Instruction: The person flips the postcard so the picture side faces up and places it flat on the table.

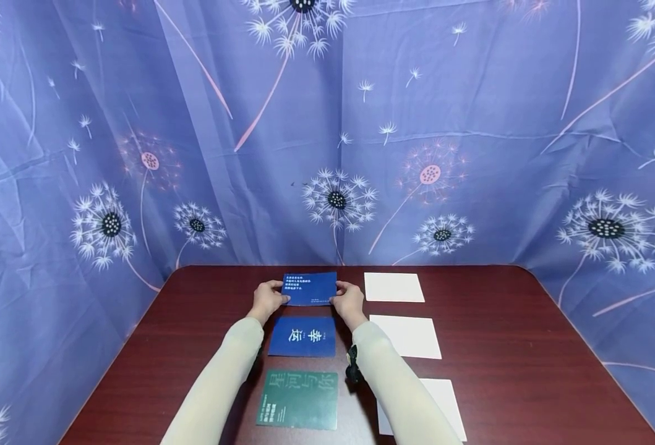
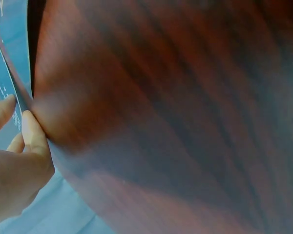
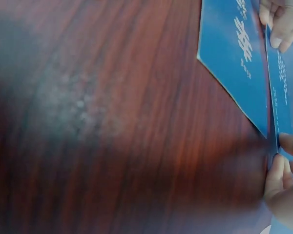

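Note:
A blue card with white lines of text (image 1: 309,289) is held at its two short sides near the table's far edge. My left hand (image 1: 268,301) pinches its left side between thumb and fingers. On the opposite side, the right hand (image 1: 349,301) pinches the card the same way. In the right wrist view the held card (image 3: 282,83) stands nearly edge-on, with both hands on it. Just nearer lies a second blue card (image 1: 282,337) with large white characters. A green card (image 1: 299,398) lies below that, between the forearms.
Three white cards form a column on the right: a far one (image 1: 394,288), a middle one (image 1: 407,337) and a near one (image 1: 446,405) partly hidden by the right sleeve. The dark red table (image 1: 527,346) meets a blue dandelion-print curtain (image 1: 472,80) behind.

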A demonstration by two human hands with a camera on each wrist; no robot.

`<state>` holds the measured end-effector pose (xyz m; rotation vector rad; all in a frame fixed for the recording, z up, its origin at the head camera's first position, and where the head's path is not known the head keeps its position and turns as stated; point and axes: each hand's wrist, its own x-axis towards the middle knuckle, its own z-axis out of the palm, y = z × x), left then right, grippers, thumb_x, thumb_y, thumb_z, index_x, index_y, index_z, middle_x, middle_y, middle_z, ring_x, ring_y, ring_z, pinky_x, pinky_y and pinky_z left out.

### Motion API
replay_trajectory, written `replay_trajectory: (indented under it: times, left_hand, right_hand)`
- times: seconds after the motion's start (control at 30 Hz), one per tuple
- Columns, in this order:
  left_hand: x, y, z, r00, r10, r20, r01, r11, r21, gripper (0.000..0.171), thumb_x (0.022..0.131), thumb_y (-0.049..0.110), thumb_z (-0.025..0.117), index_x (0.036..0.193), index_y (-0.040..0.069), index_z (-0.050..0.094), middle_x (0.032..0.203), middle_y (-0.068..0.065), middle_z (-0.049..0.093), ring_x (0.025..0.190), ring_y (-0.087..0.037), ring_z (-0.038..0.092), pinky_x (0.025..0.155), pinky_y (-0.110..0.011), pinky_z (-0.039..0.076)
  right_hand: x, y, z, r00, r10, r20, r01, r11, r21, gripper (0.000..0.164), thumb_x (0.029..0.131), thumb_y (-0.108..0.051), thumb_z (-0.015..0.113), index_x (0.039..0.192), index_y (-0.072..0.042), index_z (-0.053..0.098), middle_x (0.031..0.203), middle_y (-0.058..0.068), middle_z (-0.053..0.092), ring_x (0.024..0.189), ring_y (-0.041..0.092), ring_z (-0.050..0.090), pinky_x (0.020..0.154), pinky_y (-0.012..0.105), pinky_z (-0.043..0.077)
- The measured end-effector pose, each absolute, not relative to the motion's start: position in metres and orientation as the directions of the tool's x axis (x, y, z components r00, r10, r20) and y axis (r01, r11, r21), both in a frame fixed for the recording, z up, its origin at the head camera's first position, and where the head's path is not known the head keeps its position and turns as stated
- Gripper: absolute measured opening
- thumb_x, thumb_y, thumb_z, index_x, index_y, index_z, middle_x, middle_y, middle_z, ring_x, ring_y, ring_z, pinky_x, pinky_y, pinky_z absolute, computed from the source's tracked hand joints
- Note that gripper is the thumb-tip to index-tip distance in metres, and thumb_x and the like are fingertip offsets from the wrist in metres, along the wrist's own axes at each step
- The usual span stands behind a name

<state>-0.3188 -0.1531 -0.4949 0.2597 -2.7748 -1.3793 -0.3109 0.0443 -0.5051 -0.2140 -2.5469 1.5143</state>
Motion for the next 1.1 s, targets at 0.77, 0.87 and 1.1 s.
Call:
replay_trajectory:
  times: [0.77, 0.87, 1.1]
  left_hand:
    - [-0.317, -0.146, -0.492, -0.985, -0.17, -0.019, -0.133, 0.697, 0.705, 0.032, 0.078, 0.0, 0.075, 0.107, -0.006, 0.065, 0.112, -0.025, 0.062, 0.105, -0.037, 0.058, 0.088, -0.043, 0.051]
    - [-0.319, -0.143, -0.492, -0.988, -0.144, 0.046, -0.076, 0.736, 0.672, 0.026, 0.076, 0.001, 0.074, 0.099, -0.006, 0.064, 0.103, -0.023, 0.065, 0.102, -0.037, 0.059, 0.089, -0.044, 0.05]
    - [-0.319, -0.132, -0.483, -0.977, -0.171, 0.126, -0.041, 0.732, 0.68, 0.021, 0.079, 0.002, 0.073, 0.096, -0.003, 0.062, 0.095, -0.02, 0.066, 0.092, -0.034, 0.061, 0.083, -0.043, 0.051]
  right_hand:
    - [-0.307, 0.043, -0.506, -0.988, 0.081, 0.131, -0.047, 0.651, -0.758, 0.035, 0.079, 0.002, 0.07, 0.112, 0.01, 0.063, 0.087, 0.019, 0.061, 0.082, 0.03, 0.06, 0.078, 0.042, 0.053]
    - [-0.308, 0.047, -0.503, -0.991, 0.068, 0.115, -0.045, 0.637, -0.769, 0.031, 0.084, -0.002, 0.068, 0.113, 0.01, 0.063, 0.086, 0.018, 0.064, 0.081, 0.03, 0.061, 0.076, 0.042, 0.053]
    - [-0.308, 0.058, -0.488, -0.999, -0.021, 0.045, -0.049, 0.552, -0.833, 0.025, 0.09, -0.005, 0.063, 0.112, 0.009, 0.063, 0.087, 0.014, 0.066, 0.074, 0.023, 0.062, 0.068, 0.035, 0.053]
